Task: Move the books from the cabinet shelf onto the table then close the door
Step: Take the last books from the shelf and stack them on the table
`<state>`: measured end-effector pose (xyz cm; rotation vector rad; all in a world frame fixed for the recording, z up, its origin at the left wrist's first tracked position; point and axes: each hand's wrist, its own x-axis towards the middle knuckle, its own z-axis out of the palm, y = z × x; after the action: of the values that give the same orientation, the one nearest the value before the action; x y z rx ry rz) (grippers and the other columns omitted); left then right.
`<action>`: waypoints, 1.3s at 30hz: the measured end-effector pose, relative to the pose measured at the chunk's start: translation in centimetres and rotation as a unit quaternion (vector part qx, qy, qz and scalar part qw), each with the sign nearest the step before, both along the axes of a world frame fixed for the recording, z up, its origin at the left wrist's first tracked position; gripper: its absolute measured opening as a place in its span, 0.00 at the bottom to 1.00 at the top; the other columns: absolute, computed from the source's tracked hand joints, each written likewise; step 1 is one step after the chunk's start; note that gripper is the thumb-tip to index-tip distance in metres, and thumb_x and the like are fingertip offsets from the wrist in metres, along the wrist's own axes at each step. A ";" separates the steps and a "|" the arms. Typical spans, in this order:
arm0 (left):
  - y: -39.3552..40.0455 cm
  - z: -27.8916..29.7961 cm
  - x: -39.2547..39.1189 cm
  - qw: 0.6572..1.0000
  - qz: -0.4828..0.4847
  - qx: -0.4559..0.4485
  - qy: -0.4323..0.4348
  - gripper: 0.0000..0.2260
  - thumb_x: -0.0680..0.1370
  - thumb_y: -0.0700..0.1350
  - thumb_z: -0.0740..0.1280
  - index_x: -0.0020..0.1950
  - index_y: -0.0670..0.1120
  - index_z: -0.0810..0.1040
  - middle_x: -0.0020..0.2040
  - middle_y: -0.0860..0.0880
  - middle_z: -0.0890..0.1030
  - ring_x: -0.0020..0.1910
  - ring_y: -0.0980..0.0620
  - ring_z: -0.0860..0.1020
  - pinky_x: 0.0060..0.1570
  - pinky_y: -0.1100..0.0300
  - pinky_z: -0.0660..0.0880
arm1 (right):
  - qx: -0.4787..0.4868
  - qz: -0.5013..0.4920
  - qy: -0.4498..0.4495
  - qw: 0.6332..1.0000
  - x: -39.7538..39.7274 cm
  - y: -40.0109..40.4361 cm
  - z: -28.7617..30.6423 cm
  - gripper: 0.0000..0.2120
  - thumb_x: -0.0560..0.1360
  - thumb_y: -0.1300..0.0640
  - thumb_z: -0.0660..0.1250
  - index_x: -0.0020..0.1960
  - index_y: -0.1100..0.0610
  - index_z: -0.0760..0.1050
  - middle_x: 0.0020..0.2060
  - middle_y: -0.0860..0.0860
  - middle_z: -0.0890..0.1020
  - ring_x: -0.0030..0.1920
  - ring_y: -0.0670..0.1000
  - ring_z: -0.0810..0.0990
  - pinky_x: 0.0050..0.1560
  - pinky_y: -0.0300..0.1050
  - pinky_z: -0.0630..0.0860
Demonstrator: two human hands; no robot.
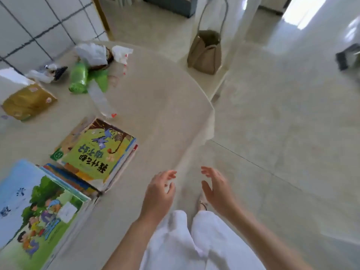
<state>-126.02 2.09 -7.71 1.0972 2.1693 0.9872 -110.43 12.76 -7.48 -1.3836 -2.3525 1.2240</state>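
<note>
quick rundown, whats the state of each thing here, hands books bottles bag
left hand: open, empty, fingers loosely curled
right hand: open, empty, nothing in its grip
green-cover book stack: lying flat on the table, closed
blue-cover book stack: lying flat, closed, at the table's near edge
clear bottle: lying on its side, red cap on
green bottle: tipped over
tan bag: upright on the chair, top open

Books on my table (pixel 155 106), two stacks, lying flat near its left edge. Farther stack (pixel 97 152): several picture books, top cover green with a cartoon animal and upside-down lettering. Nearer stack (pixel 39 207): blue-and-green cover showing children, touching the first stack's corner.
</note>
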 end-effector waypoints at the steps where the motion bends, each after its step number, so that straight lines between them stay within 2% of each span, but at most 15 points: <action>1: 0.2 0.0 1.1 0.999 -0.037 -0.003 -0.006 0.16 0.74 0.33 0.66 0.58 0.48 0.79 0.49 0.56 0.80 0.51 0.55 0.79 0.52 0.57 0.76 | 0.004 -0.021 -0.004 1.000 1.7 -0.5 0.1 0.19 0.75 0.61 0.60 0.66 0.60 0.71 0.58 0.55 0.79 0.58 0.54 0.78 0.56 0.38 0.68; 3: 1.0 -0.2 3.6 0.993 -0.113 -0.021 -0.017 0.16 0.74 0.34 0.65 0.57 0.50 0.79 0.48 0.58 0.80 0.49 0.57 0.79 0.51 0.57 0.77 | 0.009 -0.061 -0.008 0.998 5.5 -1.6 0.3 0.19 0.76 0.63 0.63 0.67 0.59 0.70 0.61 0.53 0.78 0.59 0.52 0.77 0.57 0.37 0.67; 6: 2.7 -0.8 6.8 0.977 -0.207 -0.046 -0.016 0.16 0.73 0.35 0.65 0.57 0.52 0.79 0.46 0.60 0.80 0.46 0.59 0.79 0.46 0.56 0.79 | -0.009 -0.116 -0.019 0.993 10.6 -3.1 0.6 0.21 0.77 0.61 0.62 0.70 0.55 0.67 0.63 0.48 0.75 0.60 0.47 0.76 0.58 0.38 0.70; 9: 4.7 -1.1 11.2 0.951 -0.302 -0.061 -0.004 0.14 0.74 0.36 0.66 0.56 0.49 0.80 0.43 0.58 0.80 0.43 0.60 0.79 0.44 0.59 0.79 | -0.015 -0.207 -0.018 0.978 16.5 -5.2 0.6 0.21 0.77 0.61 0.62 0.69 0.55 0.67 0.63 0.49 0.76 0.60 0.47 0.76 0.59 0.39 0.71; 12: 6.5 -1.6 16.6 0.922 -0.380 -0.070 0.004 0.13 0.75 0.35 0.66 0.55 0.49 0.80 0.42 0.60 0.79 0.41 0.60 0.79 0.43 0.59 0.79 | -0.032 -0.292 -0.013 0.956 22.4 -7.6 0.6 0.21 0.76 0.62 0.63 0.69 0.56 0.68 0.61 0.50 0.77 0.57 0.46 0.76 0.57 0.36 0.69; 14: 7.4 -2.0 20.9 0.895 -0.440 -0.071 0.012 0.13 0.75 0.35 0.66 0.55 0.49 0.80 0.43 0.60 0.79 0.40 0.59 0.78 0.43 0.61 0.78 | -0.036 -0.343 -0.014 0.939 26.6 -9.4 0.5 0.21 0.76 0.63 0.64 0.68 0.57 0.69 0.60 0.51 0.78 0.55 0.45 0.76 0.55 0.34 0.68; 16: 7.9 -2.2 26.3 0.865 -0.496 -0.074 0.017 0.12 0.76 0.35 0.66 0.55 0.48 0.81 0.43 0.57 0.80 0.38 0.62 0.77 0.42 0.67 0.75 | -0.041 -0.391 -0.018 0.919 31.6 -11.8 0.3 0.21 0.75 0.62 0.65 0.68 0.58 0.69 0.59 0.51 0.78 0.54 0.45 0.76 0.54 0.34 0.68; 18: 8.0 -2.4 31.2 0.840 -0.536 -0.081 0.011 0.11 0.76 0.36 0.66 0.54 0.47 0.80 0.42 0.54 0.80 0.36 0.63 0.77 0.39 0.69 0.74 | -0.052 -0.423 -0.022 0.905 35.7 -14.1 0.2 0.21 0.75 0.62 0.64 0.68 0.57 0.70 0.59 0.50 0.78 0.53 0.43 0.74 0.53 0.32 0.66; 20: 7.8 -2.8 37.8 0.805 -0.582 -0.114 0.010 0.10 0.77 0.37 0.66 0.55 0.49 0.79 0.42 0.53 0.80 0.35 0.60 0.77 0.37 0.68 0.73 | -0.059 -0.464 -0.026 0.884 41.0 -16.7 0.1 0.20 0.76 0.61 0.63 0.68 0.56 0.69 0.58 0.49 0.77 0.54 0.42 0.74 0.53 0.31 0.66; 22: 7.7 -3.1 43.4 0.765 -0.628 -0.145 0.024 0.10 0.78 0.39 0.66 0.58 0.48 0.79 0.44 0.52 0.80 0.37 0.54 0.78 0.39 0.69 0.73 | -0.063 -0.495 -0.034 0.866 45.5 -18.5 -0.1 0.19 0.76 0.60 0.63 0.67 0.56 0.69 0.58 0.49 0.77 0.54 0.42 0.74 0.55 0.33 0.67; 25: 7.4 -2.7 51.9 0.726 -0.670 -0.151 0.042 0.11 0.78 0.41 0.66 0.60 0.48 0.78 0.45 0.53 0.80 0.40 0.52 0.78 0.44 0.64 0.73 | -0.069 -0.548 -0.043 0.833 52.0 -21.0 -0.2 0.19 0.76 0.61 0.63 0.67 0.58 0.70 0.58 0.51 0.78 0.54 0.46 0.76 0.56 0.36 0.69; 32: 6.9 -0.9 66.7 0.723 -0.685 -0.092 0.014 0.08 0.77 0.41 0.66 0.55 0.49 0.80 0.40 0.56 0.80 0.38 0.52 0.80 0.43 0.61 0.74 | -0.068 -0.645 -0.029 0.760 63.8 -22.9 0.7 0.18 0.77 0.61 0.63 0.67 0.58 0.70 0.57 0.52 0.79 0.55 0.49 0.77 0.55 0.36 0.69; 36: 7.3 -0.8 73.6 0.699 -0.709 -0.094 0.023 0.09 0.78 0.43 0.64 0.57 0.52 0.78 0.42 0.56 0.80 0.40 0.57 0.79 0.44 0.61 0.74 | -0.069 -0.697 -0.008 0.714 69.5 -22.7 0.8 0.17 0.78 0.59 0.62 0.67 0.57 0.70 0.56 0.50 0.78 0.56 0.47 0.76 0.54 0.37 0.69; 39: 8.3 -1.7 78.6 0.676 -0.730 -0.100 0.026 0.09 0.78 0.43 0.64 0.57 0.52 0.78 0.42 0.57 0.80 0.37 0.66 0.77 0.40 0.67 0.71 | -0.067 -0.723 0.003 0.687 73.9 -22.1 0.5 0.17 0.78 0.59 0.62 0.66 0.56 0.70 0.56 0.50 0.78 0.55 0.48 0.76 0.54 0.37 0.69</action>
<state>-47.38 10.34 -9.41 2.0696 0.7104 -0.0767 -36.49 -9.31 -6.93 -2.3368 -0.4682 0.7372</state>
